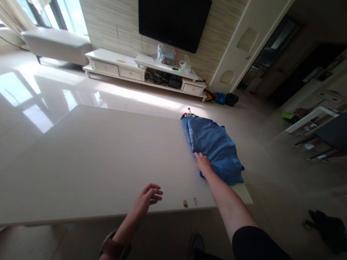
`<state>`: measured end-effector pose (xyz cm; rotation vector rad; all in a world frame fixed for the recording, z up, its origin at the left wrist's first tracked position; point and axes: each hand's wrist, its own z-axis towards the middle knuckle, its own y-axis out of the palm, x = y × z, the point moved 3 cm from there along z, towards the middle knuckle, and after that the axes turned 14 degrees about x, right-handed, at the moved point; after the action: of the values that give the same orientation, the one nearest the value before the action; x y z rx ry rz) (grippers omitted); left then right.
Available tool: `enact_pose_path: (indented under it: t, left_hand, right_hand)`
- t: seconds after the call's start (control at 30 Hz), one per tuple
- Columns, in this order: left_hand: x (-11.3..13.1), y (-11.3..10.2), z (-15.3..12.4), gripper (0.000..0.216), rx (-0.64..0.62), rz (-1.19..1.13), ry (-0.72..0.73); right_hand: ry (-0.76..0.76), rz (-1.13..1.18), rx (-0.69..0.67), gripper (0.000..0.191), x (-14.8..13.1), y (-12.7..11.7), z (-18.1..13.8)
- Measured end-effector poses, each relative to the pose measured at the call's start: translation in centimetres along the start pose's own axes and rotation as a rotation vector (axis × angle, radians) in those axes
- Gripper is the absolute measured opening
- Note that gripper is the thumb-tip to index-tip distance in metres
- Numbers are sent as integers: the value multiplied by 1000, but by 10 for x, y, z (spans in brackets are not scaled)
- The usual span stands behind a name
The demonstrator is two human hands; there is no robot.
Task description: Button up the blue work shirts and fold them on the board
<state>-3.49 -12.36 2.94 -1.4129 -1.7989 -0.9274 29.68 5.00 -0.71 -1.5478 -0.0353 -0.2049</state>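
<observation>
A folded blue cloth [214, 146] lies along the right side of a pale table [87, 157]. My right hand [203, 161] rests flat on the near edge of that cloth, fingers stretched out. My left hand [148, 197] hovers over the table's near edge, fingers slightly curled and apart, holding nothing. A watch is on my left wrist. A small bottle with a red cap [189, 112] stands just beyond the cloth's far end.
Two small scraps [190, 202] lie near the table's front right corner. A white TV stand [145, 73] with a wall TV [171, 10] is across the shiny floor. A dark chair [346, 131] and a dark bag [329, 229] are on the right.
</observation>
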Motion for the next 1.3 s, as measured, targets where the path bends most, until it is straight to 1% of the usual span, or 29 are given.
enact_pose_path:
  t: [0.1, 0.17, 0.23, 0.37, 0.4, 0.47, 0.5, 0.53, 0.57, 0.6, 0.63, 0.67, 0.73, 0.77, 0.83, 0.93, 1.1, 1.2, 1.3]
  left_hand:
    - [2, -2, 0, 37, -1, -1, 10]
    - [0, -1, 3, 38, 2, -1, 15]
    - [-3, 1, 7, 38, 7, 3, 20]
    - [-10, 8, 11, 38, 1, 25, 26]
    - [-10, 9, 9, 37, -1, 33, 30]
    - [-7, 10, 4, 37, -14, 54, 48]
    - [-5, 9, 0, 37, -27, 68, 62]
    - [-2, 9, -4, 37, -41, 82, 78]
    - [0, 8, -7, 36, -53, 98, 91]
    - [3, 7, -9, 36, -62, 113, 103]
    - [4, 7, -11, 35, -69, 127, 115]
    - [5, 6, -12, 34, -71, 138, 132]
    - [6, 5, -12, 33, -67, 160, 179]
    - [5, 4, -12, 33, -62, 173, 208]
    - [5, 5, -12, 31, -47, 205, 263]
    - [5, 9, -17, 27, -47, 267, 320]
    - [8, 19, -31, 21, -76, 333, 375]
    - [5, 25, -39, 19, -113, 334, 383]
    - [-1, 31, -44, 15, -140, 368, 419]
  right_hand:
    - [-22, -10, -2, 55, -5, -10, -10]
    - [-43, -13, -8, 56, -15, -14, -26]
    - [-65, -14, -18, 58, -30, -14, -52]
    - [-110, 1, -41, 66, -70, -11, -118]
    - [-127, 30, -57, 68, -78, -11, -133]
    - [-160, 166, -94, 70, -86, -16, -154]
    - [-169, 240, -88, 70, -84, -20, -160]
    - [-166, 292, -54, 69, -77, -25, -163]
    - [-146, 304, 7, 68, -67, -28, -164]
    - [-107, 270, 81, 66, -53, -30, -162]
    - [-56, 208, 144, 65, -37, -30, -160]
    - [2, 142, 174, 65, -21, -25, -158]
    - [90, 56, 137, 63, 6, -8, -155]
    - [105, 37, 108, 62, 14, 3, -153]
    - [108, 20, 84, 61, 21, 22, -149]
    - [106, 9, 114, 60, 18, 37, -141]
    - [106, 34, 118, 59, -1, 39, -123]
    - [109, 47, 124, 59, -20, 38, -112]
    - [95, 77, 128, 59, -47, 37, -101]
